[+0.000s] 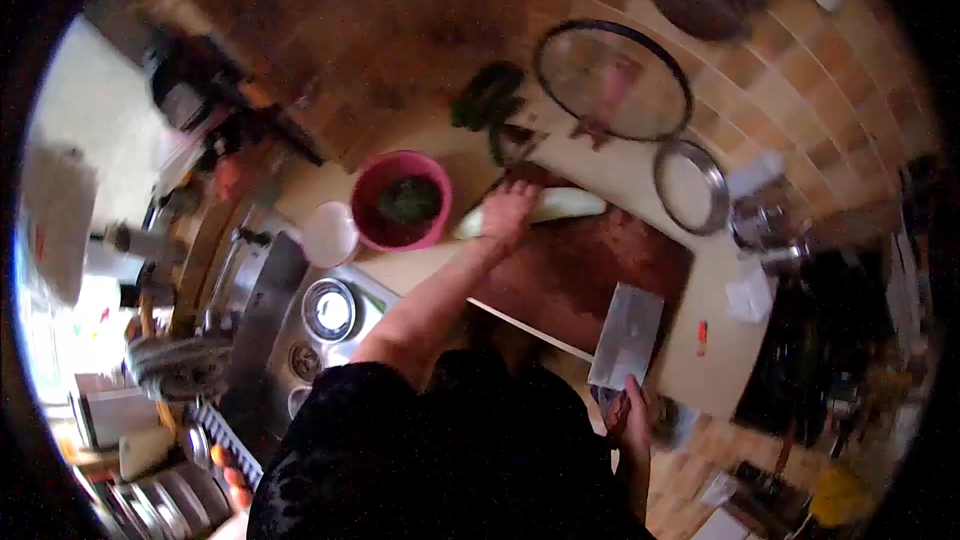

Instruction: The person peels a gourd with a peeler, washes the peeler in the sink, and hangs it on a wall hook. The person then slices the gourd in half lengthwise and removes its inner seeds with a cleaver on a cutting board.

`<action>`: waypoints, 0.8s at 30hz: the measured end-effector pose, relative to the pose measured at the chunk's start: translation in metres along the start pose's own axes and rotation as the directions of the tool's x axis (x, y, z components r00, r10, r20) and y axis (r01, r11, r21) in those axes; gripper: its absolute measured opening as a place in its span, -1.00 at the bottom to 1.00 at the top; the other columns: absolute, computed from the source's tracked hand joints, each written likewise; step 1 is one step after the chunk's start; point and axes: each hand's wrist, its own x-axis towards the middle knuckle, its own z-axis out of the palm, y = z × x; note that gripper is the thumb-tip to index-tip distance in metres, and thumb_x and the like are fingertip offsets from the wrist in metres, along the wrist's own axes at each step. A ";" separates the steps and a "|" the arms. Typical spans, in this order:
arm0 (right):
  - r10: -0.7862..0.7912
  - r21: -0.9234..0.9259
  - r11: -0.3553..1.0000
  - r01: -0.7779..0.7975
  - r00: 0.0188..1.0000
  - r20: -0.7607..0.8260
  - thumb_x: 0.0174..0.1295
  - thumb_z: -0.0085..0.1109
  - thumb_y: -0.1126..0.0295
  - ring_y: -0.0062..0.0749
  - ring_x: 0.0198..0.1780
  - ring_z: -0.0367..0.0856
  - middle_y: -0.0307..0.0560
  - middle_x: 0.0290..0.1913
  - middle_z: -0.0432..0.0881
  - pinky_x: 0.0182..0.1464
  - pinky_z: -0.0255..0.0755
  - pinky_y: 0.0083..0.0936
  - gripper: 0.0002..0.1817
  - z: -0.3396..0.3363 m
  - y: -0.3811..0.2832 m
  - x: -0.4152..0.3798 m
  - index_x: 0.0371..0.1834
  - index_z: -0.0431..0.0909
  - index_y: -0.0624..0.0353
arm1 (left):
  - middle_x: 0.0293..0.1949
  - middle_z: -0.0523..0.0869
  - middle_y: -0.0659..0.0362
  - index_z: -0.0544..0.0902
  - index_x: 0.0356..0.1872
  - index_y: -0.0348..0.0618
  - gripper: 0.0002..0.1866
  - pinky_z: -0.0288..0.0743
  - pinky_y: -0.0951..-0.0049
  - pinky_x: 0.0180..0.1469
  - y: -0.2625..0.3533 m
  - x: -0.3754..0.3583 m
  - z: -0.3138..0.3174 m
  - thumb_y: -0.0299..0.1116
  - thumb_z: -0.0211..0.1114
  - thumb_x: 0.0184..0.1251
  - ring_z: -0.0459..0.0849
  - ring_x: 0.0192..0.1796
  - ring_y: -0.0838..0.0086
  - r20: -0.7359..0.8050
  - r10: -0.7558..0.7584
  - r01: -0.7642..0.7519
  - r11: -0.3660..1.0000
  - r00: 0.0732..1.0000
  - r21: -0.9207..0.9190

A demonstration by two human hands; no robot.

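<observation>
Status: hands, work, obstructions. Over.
Left hand on long pale-green vegetable. Right hand gripping broad metal cleaver. Vegetable on brown rectangular board. Pink round bowl off board, not blocking.

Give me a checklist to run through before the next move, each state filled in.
1. Left hand on the long pale vegetable: ok.
2. Left fingertips tucked in: cannot tell; too blurred.
3. Right hand gripping the cleaver: ok.
4. Blade apart from the left hand: ok; it is over the near right part of the dark board.
5. Blade at the vegetable: not ok; the two are well apart.
6. Pink bowl off the board: ok; it stands to the left.
</observation>
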 end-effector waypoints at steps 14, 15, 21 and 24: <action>-0.735 -0.779 0.326 0.536 0.661 0.148 0.52 0.06 0.18 0.08 -0.50 0.65 0.17 -0.54 0.61 -0.44 0.43 -0.12 -0.67 0.010 -0.073 0.011 -0.23 0.53 0.28 | 0.26 0.53 0.10 0.52 0.35 0.25 -0.42 0.29 0.12 0.48 0.085 -0.100 -0.018 -0.38 0.21 0.25 0.47 0.35 0.20 -0.037 0.499 -0.499 0.867 0.866 -0.002; -0.746 -0.799 0.270 0.538 0.641 0.180 0.52 0.06 0.18 0.17 -0.46 0.64 0.22 -0.50 0.62 -0.42 0.43 -0.06 -0.66 0.015 -0.072 0.011 -0.22 0.54 0.28 | 0.26 0.53 0.09 0.52 0.35 0.26 -0.41 0.36 0.09 0.42 0.086 -0.111 -0.019 -0.39 0.23 0.23 0.47 0.35 0.15 -0.031 0.436 -0.437 0.898 0.900 -0.061; -0.669 -0.857 0.092 0.508 0.669 0.324 0.51 0.07 0.15 0.27 -0.39 0.63 0.30 -0.46 0.62 -0.40 0.43 0.03 -0.66 0.054 -0.079 0.009 -0.23 0.56 0.25 | 0.20 0.57 0.12 0.65 0.11 -0.06 -0.61 0.55 0.22 0.23 0.073 -0.137 -0.011 -0.44 0.29 0.22 0.53 0.24 0.13 -0.057 0.317 -0.321 0.926 0.947 -0.197; -0.614 -0.831 0.103 0.546 0.692 0.379 0.51 0.03 0.18 0.33 -0.30 0.64 0.37 -0.36 0.65 -0.31 0.47 0.03 -0.67 0.071 -0.082 -0.004 -0.13 0.57 0.29 | 0.13 0.62 0.12 0.68 0.02 -0.13 -0.69 0.59 0.25 0.19 0.063 -0.144 -0.003 -0.42 0.33 0.23 0.58 0.16 0.14 -0.125 0.286 -0.308 0.926 0.950 -0.220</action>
